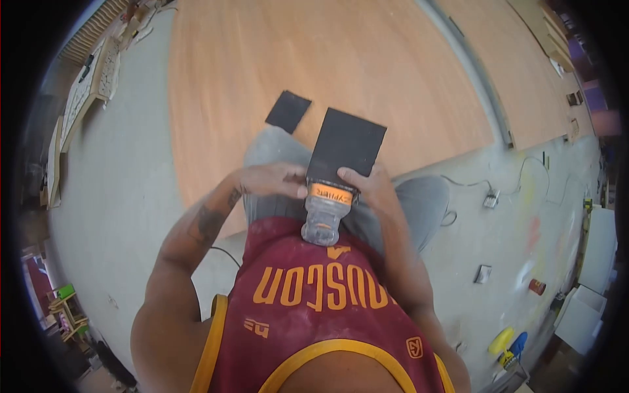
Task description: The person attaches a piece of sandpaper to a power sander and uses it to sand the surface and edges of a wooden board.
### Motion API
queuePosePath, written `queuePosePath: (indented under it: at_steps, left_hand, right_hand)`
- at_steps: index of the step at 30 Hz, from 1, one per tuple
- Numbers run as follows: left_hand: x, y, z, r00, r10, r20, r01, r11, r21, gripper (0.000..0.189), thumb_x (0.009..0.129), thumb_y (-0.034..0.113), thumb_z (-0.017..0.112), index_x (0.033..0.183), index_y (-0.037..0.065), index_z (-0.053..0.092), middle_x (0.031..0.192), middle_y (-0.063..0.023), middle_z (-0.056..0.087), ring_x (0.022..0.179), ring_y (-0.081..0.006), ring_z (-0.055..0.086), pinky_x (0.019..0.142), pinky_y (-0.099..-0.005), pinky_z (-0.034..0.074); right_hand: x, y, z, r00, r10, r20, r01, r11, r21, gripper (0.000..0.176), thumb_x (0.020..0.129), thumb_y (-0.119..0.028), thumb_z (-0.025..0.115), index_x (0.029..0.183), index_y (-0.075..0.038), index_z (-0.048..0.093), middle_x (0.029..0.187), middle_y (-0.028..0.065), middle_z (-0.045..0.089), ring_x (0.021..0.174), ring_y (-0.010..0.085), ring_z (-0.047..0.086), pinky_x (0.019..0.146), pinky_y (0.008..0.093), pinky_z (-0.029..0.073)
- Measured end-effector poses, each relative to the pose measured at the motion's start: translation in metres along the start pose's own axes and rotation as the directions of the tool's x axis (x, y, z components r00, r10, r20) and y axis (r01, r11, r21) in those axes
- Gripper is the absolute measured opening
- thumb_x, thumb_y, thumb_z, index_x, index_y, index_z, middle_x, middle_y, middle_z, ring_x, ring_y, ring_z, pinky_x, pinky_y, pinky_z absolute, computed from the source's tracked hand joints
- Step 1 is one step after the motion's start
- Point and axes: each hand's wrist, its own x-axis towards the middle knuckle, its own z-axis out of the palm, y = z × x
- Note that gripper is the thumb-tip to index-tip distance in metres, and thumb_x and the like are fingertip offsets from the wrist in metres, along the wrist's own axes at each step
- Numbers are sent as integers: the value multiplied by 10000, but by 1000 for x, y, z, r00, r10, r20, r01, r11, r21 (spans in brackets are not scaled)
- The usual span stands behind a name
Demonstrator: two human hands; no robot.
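Note:
A small electric sander (325, 216) with an orange label and a dusty grey body rests in my lap, against my shirt. Over its base end lies a black sheet of sandpaper (347, 144). My right hand (370, 187) grips the sheet's near right edge beside the sander, thumb on top and the other fingers mostly hidden beneath. At the sander's left side, my left hand (275, 179) has its fingers curled against the edge where tool and sheet meet. A smaller piece of sandpaper (288, 111) lies on the wooden panel beyond my left knee.
A large wooden panel (262, 46) covers the floor ahead, with another panel (524, 85) to its right. A cable (468, 183) and a small box (491, 198) lie on the right floor. Yellow and blue objects (508, 347) sit lower right. Boards (85, 92) stand at far left.

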Motion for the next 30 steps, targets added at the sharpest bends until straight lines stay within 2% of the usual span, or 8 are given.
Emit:
queuePosePath:
  at_steps: [2, 21, 22, 23, 24, 25, 28, 30]
  left_hand:
    - [2, 1, -4, 999, -38, 13, 37, 999, 32, 653, 999, 355, 720, 1474, -36, 500, 1429, -100, 586, 1331, -187, 517, 1133, -348, 401]
    - [11, -3, -7, 998, 31, 49, -40, 977, 208, 611, 1019, 340, 675, 1479, -23, 503, 1469, -145, 581, 1378, -239, 524, 1172, -392, 396]
    - [11, 5, -9, 998, 45, 40, -53, 971, 233, 611, 1019, 340, 675, 1479, -23, 503, 1469, -145, 581, 1378, -239, 524, 1172, -392, 396]
    - [9, 13, -5, 999, 1, 34, -11, 954, 300, 606, 1027, 353, 665, 1473, -25, 502, 1424, -134, 602, 1333, -219, 542, 1147, -382, 414]
    - [8, 20, -1, 999, -40, 23, 29, 930, 366, 603, 1035, 365, 656, 1466, -27, 501, 1379, -123, 623, 1289, -199, 559, 1122, -372, 432]
    - [13, 7, -2, 997, 15, 70, -33, 964, 263, 575, 1044, 380, 639, 1428, -31, 518, 1297, -111, 639, 1221, -182, 575, 1079, -363, 457]
    - [15, -12, -13, 997, -68, 33, 50, 917, 395, 512, 1060, 440, 595, 1243, -38, 587, 1035, -69, 647, 997, -153, 609, 896, -359, 529]
    - [16, -8, -8, 992, 101, 70, -121, 884, 452, 508, 1048, 467, 595, 1112, -37, 597, 926, -81, 638, 871, -185, 618, 775, -388, 526]
  right_hand:
    - [4, 16, -9, 997, 33, -73, -51, 965, -258, 375, 895, -136, 799, 1187, 63, 676, 1101, 117, 742, 993, 186, 699, 888, 331, 561]
    - [5, 4, -14, 980, 190, -62, -196, 974, -114, 394, 892, -121, 799, 1220, 53, 669, 1129, 116, 738, 1006, 197, 703, 901, 330, 563]
    - [4, -11, -7, 985, 161, -55, -166, 979, -121, 394, 892, -121, 799, 1220, 53, 669, 1129, 116, 738, 1006, 197, 703, 901, 330, 563]
    - [-8, -26, 0, 988, -68, 140, 130, 855, -501, 421, 890, -125, 798, 1243, 56, 657, 1152, 117, 731, 1029, 201, 696, 919, 340, 558]
    - [-18, -39, 5, 900, -198, 388, 432, 527, -732, 449, 888, -128, 798, 1266, 59, 646, 1174, 117, 725, 1052, 205, 689, 937, 350, 552]
    - [-5, -6, -9, 979, -142, 145, 180, 937, -300, 480, 883, -125, 794, 1292, 63, 629, 1204, 117, 713, 1083, 210, 678, 966, 371, 541]
    - [3, 4, -17, 999, -50, 7, 50, 985, -166, 447, 872, -93, 769, 1272, 63, 642, 1182, 116, 722, 1055, 225, 689, 966, 377, 539]
    - [-3, 5, -16, 998, 39, -46, -43, 994, -97, 421, 868, -81, 757, 1251, 59, 654, 1166, 118, 727, 1039, 227, 694, 955, 373, 540]
